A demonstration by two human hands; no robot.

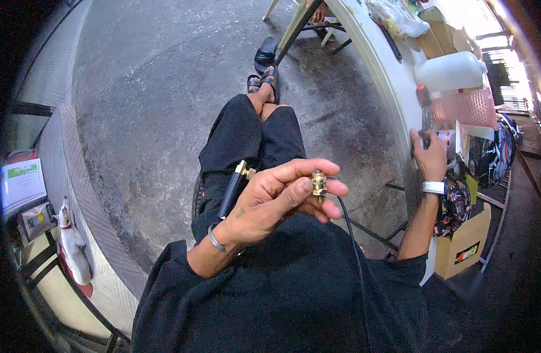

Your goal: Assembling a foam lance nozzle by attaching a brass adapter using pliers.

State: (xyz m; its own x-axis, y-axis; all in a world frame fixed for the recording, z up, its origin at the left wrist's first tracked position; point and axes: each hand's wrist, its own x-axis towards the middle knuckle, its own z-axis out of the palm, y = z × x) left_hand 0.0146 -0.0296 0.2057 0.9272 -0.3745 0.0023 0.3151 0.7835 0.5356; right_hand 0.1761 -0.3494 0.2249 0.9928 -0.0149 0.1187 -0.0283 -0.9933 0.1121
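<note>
My left hand (276, 197) is raised over my lap, its thumb and fingers closed around a small brass fitting (319, 185) with a hex section. Next to that wrist is a black cylindrical handle (229, 197) with a brass valve end; whether it rests on my thigh or against the hand cannot be told. A thin black cord (356, 253) runs from beside the left fingertips down across my shirt. My right hand (429, 154) reaches onto the white table at the right, thumb and fingers apart near a dark, slim tool with a red end (423, 94).
On the white table (394, 100) are a translucent plastic jug (450, 72), pink bubble wrap (465, 109) and a plastic bag (398, 16). An opened cardboard box (462, 247) stands below my right arm. At left, a white animal (74, 250) lies near papers (23, 185). Another person's hand (319, 13) shows beyond the table legs.
</note>
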